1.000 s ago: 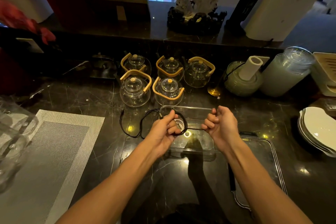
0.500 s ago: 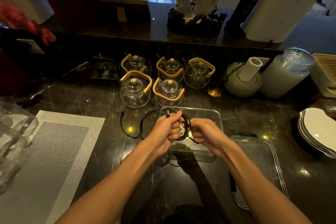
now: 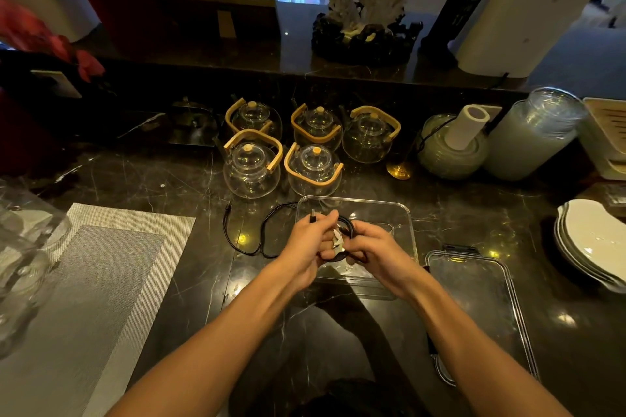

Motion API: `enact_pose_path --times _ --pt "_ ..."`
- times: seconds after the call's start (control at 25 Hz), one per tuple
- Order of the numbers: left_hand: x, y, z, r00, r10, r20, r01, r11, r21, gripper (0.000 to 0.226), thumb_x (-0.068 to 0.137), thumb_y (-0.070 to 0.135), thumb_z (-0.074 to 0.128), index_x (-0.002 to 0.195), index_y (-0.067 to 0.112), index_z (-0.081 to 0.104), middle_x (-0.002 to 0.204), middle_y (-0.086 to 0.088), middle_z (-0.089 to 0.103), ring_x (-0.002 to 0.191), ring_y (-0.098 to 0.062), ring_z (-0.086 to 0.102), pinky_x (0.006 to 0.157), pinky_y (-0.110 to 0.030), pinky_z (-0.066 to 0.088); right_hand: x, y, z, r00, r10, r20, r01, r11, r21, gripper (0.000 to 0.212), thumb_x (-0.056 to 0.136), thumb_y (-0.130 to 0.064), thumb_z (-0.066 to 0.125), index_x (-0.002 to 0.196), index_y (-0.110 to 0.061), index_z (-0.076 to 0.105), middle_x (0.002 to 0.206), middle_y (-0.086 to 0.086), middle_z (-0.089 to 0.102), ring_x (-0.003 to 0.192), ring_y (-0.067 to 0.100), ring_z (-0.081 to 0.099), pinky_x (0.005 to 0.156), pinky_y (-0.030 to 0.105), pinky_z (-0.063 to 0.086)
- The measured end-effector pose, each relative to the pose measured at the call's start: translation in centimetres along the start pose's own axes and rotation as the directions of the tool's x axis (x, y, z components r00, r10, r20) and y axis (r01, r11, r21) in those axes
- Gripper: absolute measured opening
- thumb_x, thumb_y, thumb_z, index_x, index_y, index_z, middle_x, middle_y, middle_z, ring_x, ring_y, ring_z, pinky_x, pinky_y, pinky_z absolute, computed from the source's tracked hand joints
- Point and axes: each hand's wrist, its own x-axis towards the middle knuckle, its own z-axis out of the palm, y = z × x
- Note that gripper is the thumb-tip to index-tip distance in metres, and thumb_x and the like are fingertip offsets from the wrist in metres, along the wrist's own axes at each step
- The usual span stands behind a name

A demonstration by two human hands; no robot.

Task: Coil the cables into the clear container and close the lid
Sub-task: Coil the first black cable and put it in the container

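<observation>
Presently left hand (image 3: 305,240) and right hand (image 3: 376,252) both grip the part-wound black cable (image 3: 349,228) above the clear container (image 3: 399,223), its tail (image 3: 244,240) trailing on the dark marble counter (image 3: 152,179); risk: loops springing loose or the tail snagging glass teapots (image 3: 250,166); lid (image 3: 474,294) lies alongside.

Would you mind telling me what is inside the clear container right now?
The far half of the clear container looks bare. Both hands, left hand and right hand, hold the black cable over the near half, hiding the floor there.
</observation>
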Motion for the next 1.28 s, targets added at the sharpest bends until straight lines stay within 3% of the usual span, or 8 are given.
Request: enact_pose_path --times 0.16,0.36,0.44,0.56,0.8,1.04,1.16,1.28 --pt "0.6 0.0 -0.1 0.995 -0.094 0.029 0.095 0.995 -0.035 0.027 0.103 0.016 0.055 0.077 0.018 0.047 0.047 0.009 0.032 0.034 -0.001 0.024 0.032 -0.014 0.020 0.7 0.6 1.5 0.911 -0.260 -0.319 0.133 0.920 -0.370 0.013 0.092 -0.014 0.069 0.103 -0.015 0.062 0.078 0.003 0.062 0.066 0.004 0.055 0.060 0.023 0.045" --pt "0.9 -0.1 -0.6 0.985 -0.144 0.097 0.150 0.987 -0.060 0.021 0.102 0.019 0.055 0.082 0.013 0.058 0.048 0.009 0.030 0.035 -0.002 0.025 0.031 -0.015 0.020 0.2 0.3 1.9 0.754 -0.595 -0.278 0.292 0.683 -0.670 0.006 0.099 -0.016 0.066 0.099 -0.014 0.072 0.090 0.003 0.068 0.081 0.009 0.062 0.071 0.023 0.050" --pt "0.9 -0.5 -1.2 0.978 -0.175 0.111 0.181 0.983 -0.042 0.022 0.102 0.021 0.056 0.082 0.011 0.056 0.047 0.010 0.030 0.035 -0.001 0.024 0.030 -0.014 0.019 0.1 -1.0 1.7 0.770 -0.439 -0.463 0.299 0.889 -0.347 0.015 0.101 -0.020 0.062 0.093 -0.013 0.073 0.085 0.012 0.072 0.076 0.019 0.067 0.070 0.026 0.052" --pt "0.6 -0.6 -1.7 0.969 -0.161 0.186 0.183 0.977 -0.110 0.019 0.096 0.021 0.062 0.082 0.009 0.055 0.048 0.009 0.029 0.035 0.000 0.024 0.030 -0.014 0.017 0.1 -2.6 0.6 0.844 -0.156 -0.513 0.246 0.963 0.113 0.019 0.104 -0.020 0.057 0.102 -0.008 0.071 0.078 0.007 0.075 0.073 0.021 0.073 0.069 0.028 0.060" --pt "0.1 0.8 -0.8 0.973 -0.023 0.231 -0.009 0.990 0.137 0.027 0.095 0.021 0.068 0.069 0.022 0.061 0.057 0.008 0.037 0.045 -0.003 0.030 0.038 -0.014 0.027 -0.1 -1.7 -0.6 0.936 0.276 -0.218 -0.253 0.959 0.126 0.021 0.100 -0.010 0.058 0.080 -0.010 0.064 0.063 0.000 0.044 0.048 0.007 0.035 0.041 0.020 0.034" --pt "1.1 1.3 0.0 0.995 0.035 0.090 -0.045 0.993 0.110 0.022 0.097 0.018 0.066 0.079 0.014 0.054 0.053 0.008 0.041 0.043 -0.003 0.033 0.039 -0.016 0.030 -0.4 -0.9 -1.2 0.978 0.203 0.053 -0.203 0.859 0.471 0.017 0.102 -0.013 0.054 0.110 -0.002 0.064 0.067 -0.001 0.041 0.052 0.006 0.034 0.042 0.018 0.033" --pt "1.4 0.5 0.0 0.999 0.023 0.034 -0.028 0.986 0.165 0.019 0.098 0.020 0.065 0.091 0.008 0.052 0.051 0.008 0.048 0.041 -0.003 0.032 0.038 -0.016 0.029 -0.5 -0.4 -0.8 0.987 0.157 0.018 -0.150 0.893 0.425 0.020 0.102 -0.020 0.055 0.113 -0.005 0.059 0.069 -0.001 0.041 0.054 0.008 0.038 0.046 0.023 0.037" --pt "1.4 -0.2 -0.3 0.998 0.061 -0.034 -0.046 0.941 0.335 0.023 0.096 0.027 0.067 0.091 0.011 0.052 0.059 0.003 0.055 0.045 -0.005 0.036 0.041 -0.018 0.033 -0.3 0.1 0.2 0.985 0.059 -0.164 -0.077 0.991 -0.107 0.017 0.095 -0.021 0.061 0.102 -0.006 0.063 0.069 -0.004 0.050 0.054 0.004 0.048 0.048 0.027 0.043"
